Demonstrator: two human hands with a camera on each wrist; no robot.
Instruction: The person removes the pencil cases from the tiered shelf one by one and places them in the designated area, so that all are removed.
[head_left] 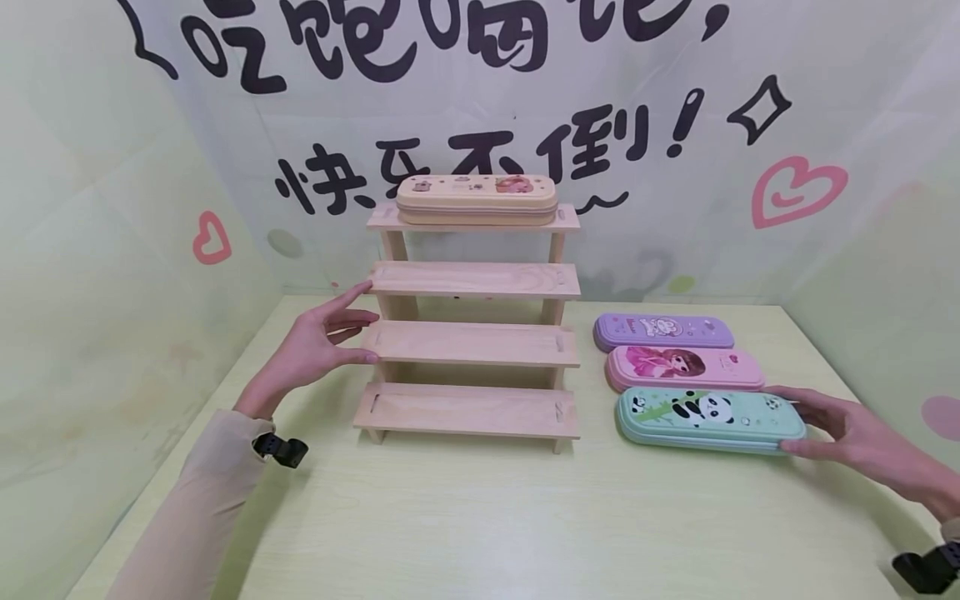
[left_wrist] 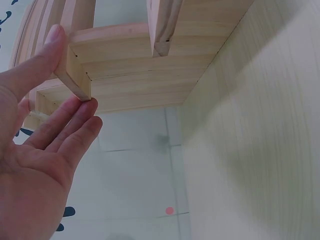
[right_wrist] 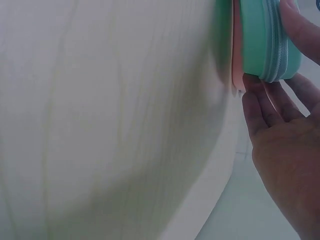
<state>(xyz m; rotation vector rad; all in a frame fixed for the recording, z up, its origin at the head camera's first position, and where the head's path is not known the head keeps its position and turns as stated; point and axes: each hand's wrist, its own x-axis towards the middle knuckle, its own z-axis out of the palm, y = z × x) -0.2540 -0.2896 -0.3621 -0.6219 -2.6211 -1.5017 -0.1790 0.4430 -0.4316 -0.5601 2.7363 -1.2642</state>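
Observation:
A four-step wooden display rack [head_left: 472, 342] stands on the table, each step a flat pale board. My left hand [head_left: 318, 342] holds its left side, thumb and fingers spread around the end of a board [left_wrist: 75, 75]. On the top step lies a cream zippered pencil case [head_left: 477, 200]. To the right, my right hand [head_left: 847, 429] grips the right end of a mint-green pencil case [head_left: 712, 419] with a panda picture. In the right wrist view the thumb is on one side of the green case [right_wrist: 255, 40] and the fingers are on the other.
Behind the green case lie a pink pencil case [head_left: 686, 368] with a doll picture and a purple one [head_left: 663, 331]. A printed cloth wall [head_left: 480, 108] with black lettering rises behind the table [head_left: 465, 525], and side walls stand left and right.

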